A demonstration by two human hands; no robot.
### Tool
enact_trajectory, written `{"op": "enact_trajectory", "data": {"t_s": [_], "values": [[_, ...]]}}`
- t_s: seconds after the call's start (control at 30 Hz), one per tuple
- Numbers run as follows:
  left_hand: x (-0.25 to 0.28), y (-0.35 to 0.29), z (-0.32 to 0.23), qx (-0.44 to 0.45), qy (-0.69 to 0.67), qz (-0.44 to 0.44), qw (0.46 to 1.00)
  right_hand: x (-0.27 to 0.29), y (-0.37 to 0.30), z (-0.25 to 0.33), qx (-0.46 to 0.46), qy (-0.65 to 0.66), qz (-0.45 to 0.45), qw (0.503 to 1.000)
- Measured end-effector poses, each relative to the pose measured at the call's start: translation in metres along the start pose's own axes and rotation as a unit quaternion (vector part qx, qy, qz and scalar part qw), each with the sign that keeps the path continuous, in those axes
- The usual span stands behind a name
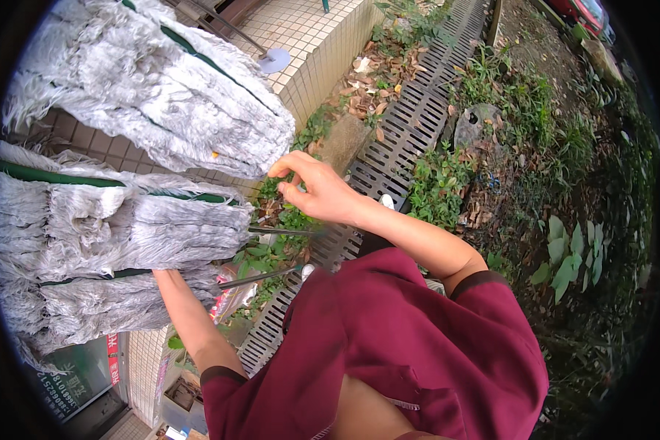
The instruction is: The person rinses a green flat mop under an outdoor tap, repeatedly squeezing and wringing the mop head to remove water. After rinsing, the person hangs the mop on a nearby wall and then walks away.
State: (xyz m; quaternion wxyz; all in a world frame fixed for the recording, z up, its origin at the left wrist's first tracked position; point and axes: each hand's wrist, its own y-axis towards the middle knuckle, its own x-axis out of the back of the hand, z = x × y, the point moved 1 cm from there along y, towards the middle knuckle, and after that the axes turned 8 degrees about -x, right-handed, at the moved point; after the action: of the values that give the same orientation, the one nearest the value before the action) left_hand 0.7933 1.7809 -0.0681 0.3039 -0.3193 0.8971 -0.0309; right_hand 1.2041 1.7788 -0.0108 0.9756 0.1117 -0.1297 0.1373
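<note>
Large mop heads of shaggy grey-white yarn, with dark green strips running along them, fill the left side. The upper mop head tapers toward my right hand. That hand is at its lower tip, fingers curved, with a gap between thumb and forefinger; nothing shows in it. Below lies a second mop head, with more grey yarn under it. My left forearm reaches up to this yarn, which hides the left hand and its fingers. Two thin dark rods stick out from the mop heads toward me.
A slotted drain grating runs diagonally past my feet. Left of it stands a tiled ledge bearing a rod with a round grey base. Weeds, dry leaves and a stone slab border the grating. A red vehicle shows far right.
</note>
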Motion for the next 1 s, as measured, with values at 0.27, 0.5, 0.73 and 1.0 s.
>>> {"op": "enact_trajectory", "data": {"t_s": [0.27, 0.5, 0.73, 1.0], "values": [[-0.014, -0.007, 0.001, -0.007, 0.009, -0.105, 0.994, 0.153, -0.001, -0.138, -0.236, -0.069, 0.065, 0.967], [-0.004, -0.002, 0.012, -0.004, -0.011, -0.132, 0.991, 0.183, -0.036, -0.243, -0.387, -0.047, 0.080, 0.917], [0.022, 0.002, 0.030, -0.013, -0.043, -0.145, 0.988, 0.171, -0.021, -0.276, -0.486, 0.014, 0.153, 0.860], [0.021, -0.073, 0.085, -0.164, 0.075, -0.328, 0.927, 0.156, 0.157, -0.337, -0.395, -0.060, 0.138, 0.906]]}}
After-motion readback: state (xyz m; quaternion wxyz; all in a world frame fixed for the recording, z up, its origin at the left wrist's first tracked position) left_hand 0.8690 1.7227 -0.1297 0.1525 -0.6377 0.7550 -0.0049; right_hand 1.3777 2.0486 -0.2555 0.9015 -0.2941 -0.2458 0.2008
